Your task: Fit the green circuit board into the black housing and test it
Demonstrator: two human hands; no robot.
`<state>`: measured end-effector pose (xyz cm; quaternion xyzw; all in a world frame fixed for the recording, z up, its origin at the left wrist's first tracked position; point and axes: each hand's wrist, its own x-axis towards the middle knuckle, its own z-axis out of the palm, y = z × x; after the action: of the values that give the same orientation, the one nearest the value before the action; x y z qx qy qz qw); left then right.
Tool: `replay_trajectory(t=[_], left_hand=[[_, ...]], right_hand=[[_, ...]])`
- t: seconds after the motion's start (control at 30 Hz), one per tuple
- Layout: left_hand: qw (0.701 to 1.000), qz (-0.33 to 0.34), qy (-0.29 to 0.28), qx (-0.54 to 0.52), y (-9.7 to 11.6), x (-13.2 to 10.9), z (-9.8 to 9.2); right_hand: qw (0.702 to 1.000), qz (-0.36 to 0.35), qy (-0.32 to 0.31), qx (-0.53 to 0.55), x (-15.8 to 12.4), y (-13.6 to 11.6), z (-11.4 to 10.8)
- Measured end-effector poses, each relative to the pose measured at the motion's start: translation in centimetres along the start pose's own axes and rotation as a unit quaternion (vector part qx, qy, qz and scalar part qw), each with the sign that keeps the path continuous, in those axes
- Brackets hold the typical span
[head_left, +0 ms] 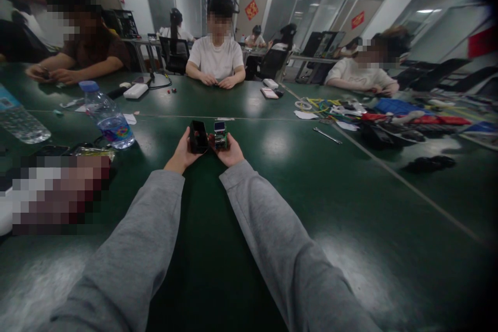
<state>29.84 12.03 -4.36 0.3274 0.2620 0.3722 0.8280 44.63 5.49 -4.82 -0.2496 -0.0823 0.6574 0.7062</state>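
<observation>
Both my arms in grey sleeves reach forward over the dark green table point(272, 202). My left hand point(182, 153) is closed around a small black box-shaped casing point(198, 136), held upright with its hollow side facing me. My right hand point(232, 151) grips a small green circuit board module point(220, 136) with a little blue-white screen on top. The two parts are held side by side, almost touching, just above the table.
A water bottle point(109, 119) stands to the left, another bottle point(19, 122) lies at the far left. A wrench point(327, 136) and a clutter of cables and tools point(350, 111) lie to the right. Several people sit around the table; a person in white point(216, 57) faces me.
</observation>
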Motion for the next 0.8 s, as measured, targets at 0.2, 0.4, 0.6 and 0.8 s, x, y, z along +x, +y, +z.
replay_trajectory(t=[0.2, 0.4, 0.6, 0.8], left_hand=[[0.998, -0.032, 0.005, -0.047, 0.1, -0.1, 0.4], [0.999, -0.033, 0.01, -0.033, 0.0, -0.1, 0.5], [0.999, -0.017, 0.028, -0.012, -0.3, 0.0, 0.7], [0.999, -0.004, 0.045, 0.016, -0.6, 0.2, 0.9]], right_hand=[[1.0, 0.003, -0.01, -0.005, 0.5, 0.1, -0.3], [1.0, -0.007, 0.007, -0.011, -0.1, 0.2, 0.5], [0.999, -0.027, 0.027, -0.023, -0.2, 0.5, 0.9], [0.996, -0.047, 0.067, -0.042, -0.2, 0.5, 1.2]])
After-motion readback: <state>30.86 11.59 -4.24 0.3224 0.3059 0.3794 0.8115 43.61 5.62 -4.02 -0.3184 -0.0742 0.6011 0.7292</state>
